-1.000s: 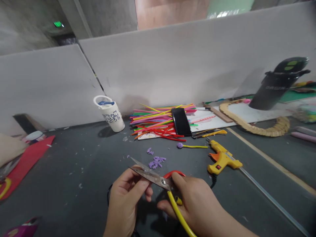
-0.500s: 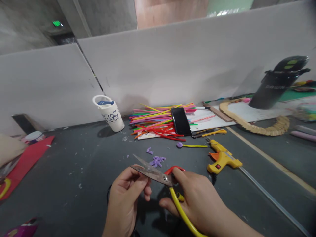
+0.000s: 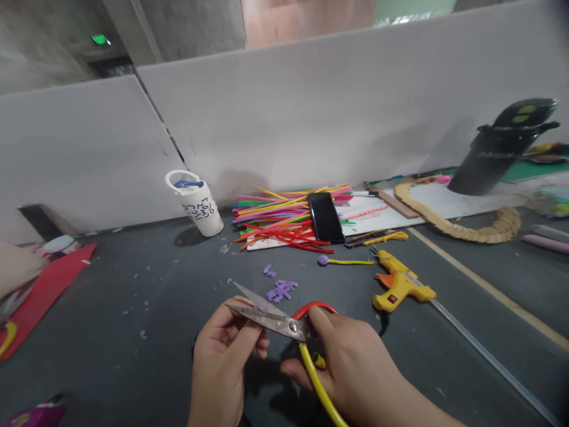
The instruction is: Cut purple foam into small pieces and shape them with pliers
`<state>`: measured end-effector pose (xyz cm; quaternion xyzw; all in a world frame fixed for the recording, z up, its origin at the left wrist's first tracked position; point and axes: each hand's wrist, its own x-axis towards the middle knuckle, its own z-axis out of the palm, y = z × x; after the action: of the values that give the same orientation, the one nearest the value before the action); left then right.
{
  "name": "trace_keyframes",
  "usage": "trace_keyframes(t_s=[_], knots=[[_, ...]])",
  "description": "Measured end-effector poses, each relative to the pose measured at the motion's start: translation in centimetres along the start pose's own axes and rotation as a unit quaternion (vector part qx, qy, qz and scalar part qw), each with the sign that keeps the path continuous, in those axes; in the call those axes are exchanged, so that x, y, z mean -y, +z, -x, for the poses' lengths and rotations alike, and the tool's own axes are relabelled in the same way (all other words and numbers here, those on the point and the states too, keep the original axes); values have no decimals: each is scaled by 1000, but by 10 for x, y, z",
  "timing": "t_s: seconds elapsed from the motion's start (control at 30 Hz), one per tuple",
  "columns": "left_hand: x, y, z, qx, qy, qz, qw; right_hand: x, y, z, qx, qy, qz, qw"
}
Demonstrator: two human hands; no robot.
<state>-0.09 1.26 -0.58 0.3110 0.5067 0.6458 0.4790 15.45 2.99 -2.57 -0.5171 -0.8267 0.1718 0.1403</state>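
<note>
My right hand (image 3: 351, 356) grips a pair of scissors (image 3: 278, 323) with one red and one yellow handle. The blades stand partly apart and point left, over the fingertips of my left hand (image 3: 226, 350). That hand is closed in a pinch; what lies in it is mostly hidden behind the fingers and blades. Small cut purple pieces (image 3: 281, 290) lie on the table just beyond the blades. Farther back rests a yellow stem with a purple ball tip (image 3: 323, 260).
A yellow glue gun (image 3: 402, 287) with a clear glue stick lies at right. Behind are colourful craft strips (image 3: 275, 216), a black phone (image 3: 326, 218) and a white cup (image 3: 200, 204). A black container (image 3: 493, 157) stands back right; red sheet (image 3: 57, 296) at left.
The scissors and my right hand have shifted slightly left, and the blades have opened a little wider over my left fingertips. My left hand stays pinched in nearly the same place.
</note>
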Motion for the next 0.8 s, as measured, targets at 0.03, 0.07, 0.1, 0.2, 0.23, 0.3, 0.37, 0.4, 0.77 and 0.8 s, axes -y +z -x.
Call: trace_keyframes(t_s=[0.03, 0.07, 0.1, 0.2, 0.23, 0.3, 0.37, 0.4, 0.77, 0.8], knots=[[0, 0, 0, 0, 3, -1, 1000, 0, 0, 0, 0, -4, -1, 1000], [1, 0, 0, -1, 5, -2, 1000, 0, 1, 0, 0, -4, -2, 1000], [1, 0, 0, -2, 8, -2, 1000, 0, 1, 0, -1, -3, -2, 1000], [0, 1, 1, -5, 9, -8, 1000, 0, 2, 0, 0, -1, -4, 1000], [-1, 1, 1, -8, 8, -11, 1000, 0, 2, 0, 0, -1, -3, 1000], [-2, 2, 1, -13, 5, -13, 1000, -1, 3, 0, 1, -2, -1, 1000], [-2, 2, 1, -11, 2, -10, 1000, -1, 3, 0, -2, -6, -1, 1000], [-1, 2, 1, -10, 0, -9, 1000, -1, 3, -1, -4, -9, -1, 1000], [3, -2, 1, 2, -10, 1, 1000, 1, 2, -1, -13, -12, 20, 1000], [3, -2, 1, 2, -11, 1, 1000, 2, 2, 0, -12, -12, 25, 1000]])
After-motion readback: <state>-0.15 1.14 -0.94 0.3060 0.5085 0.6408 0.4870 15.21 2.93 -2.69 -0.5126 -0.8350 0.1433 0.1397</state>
